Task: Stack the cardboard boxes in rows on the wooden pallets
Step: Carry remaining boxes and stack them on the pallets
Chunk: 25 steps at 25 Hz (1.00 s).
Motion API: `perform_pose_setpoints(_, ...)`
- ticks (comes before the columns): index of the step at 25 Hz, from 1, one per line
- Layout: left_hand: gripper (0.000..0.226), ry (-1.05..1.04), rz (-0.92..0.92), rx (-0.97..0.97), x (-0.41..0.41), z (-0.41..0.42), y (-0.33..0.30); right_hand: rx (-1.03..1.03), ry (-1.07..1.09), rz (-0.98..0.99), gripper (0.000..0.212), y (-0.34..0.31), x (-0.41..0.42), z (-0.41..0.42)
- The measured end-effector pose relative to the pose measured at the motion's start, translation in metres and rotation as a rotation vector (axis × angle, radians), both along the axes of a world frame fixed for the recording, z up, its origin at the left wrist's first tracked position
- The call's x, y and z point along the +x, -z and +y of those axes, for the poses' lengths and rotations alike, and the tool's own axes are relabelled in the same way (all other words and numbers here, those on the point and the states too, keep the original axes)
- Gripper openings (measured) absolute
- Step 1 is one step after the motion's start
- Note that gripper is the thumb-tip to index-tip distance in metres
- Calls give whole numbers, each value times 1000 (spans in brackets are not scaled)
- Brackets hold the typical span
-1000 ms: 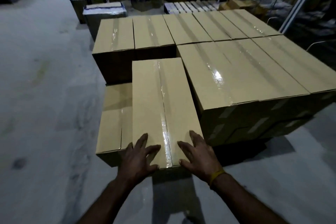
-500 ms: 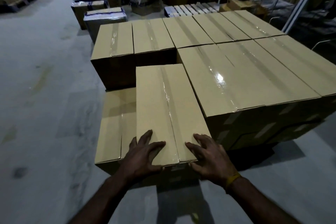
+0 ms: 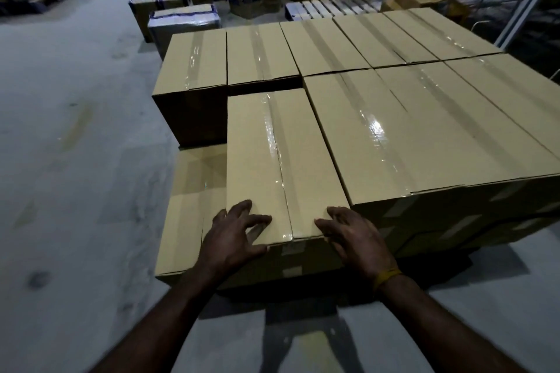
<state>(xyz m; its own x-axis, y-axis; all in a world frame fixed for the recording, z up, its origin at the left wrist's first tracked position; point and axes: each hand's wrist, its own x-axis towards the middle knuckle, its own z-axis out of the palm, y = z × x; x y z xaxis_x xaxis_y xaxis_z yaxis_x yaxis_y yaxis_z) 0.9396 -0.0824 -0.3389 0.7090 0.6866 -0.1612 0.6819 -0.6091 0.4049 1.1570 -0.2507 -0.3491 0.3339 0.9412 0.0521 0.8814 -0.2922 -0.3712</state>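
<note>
A: Overhang is my first worry. On the left, the lower box [image 3: 194,206] sticks out with its top bare, and the box being placed [image 3: 281,166] sits one layer up, right beside that open spot.

B: So a push angled left could tip it off the edge?

A: It could slide over the lip and drop onto the lower box, yes. The left hand [image 3: 233,233] lies at the near left corner, fingers spread across the top edge and thumb down on the near face, so it presses and grips nothing.

B: And the box itself?

A: It lies in the near row, long side running away from the person, its right side against the large stacked block [image 3: 424,136] and its far end just short of the far row [image 3: 263,51]. A dark gap shows there.

B: The right hand [image 3: 357,236]?

A: Fingers spread on the near right corner, pressing flat, beside the block's near face. If the box goes in crooked, those fingers could get caught between it and the block.

B: Anything under it all?

A: The pallet is hidden, so I cannot tell how well the near edge is carried. The glossy tape may also let the palms slip.
</note>
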Motion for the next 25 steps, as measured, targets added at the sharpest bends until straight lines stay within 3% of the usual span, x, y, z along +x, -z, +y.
perform_pose_setpoints(8,60,-58,-42,75,23,23,2,18,-10,-133,48,-1,31,27)
perform_pose_setpoints(17,55,-126,-125,62,31,25,2,28,-19,19,47,5,47,37)
perform_pose_setpoints(25,53,-146,-157,60,36,24,4,57,-2,93,59,15,58,36)
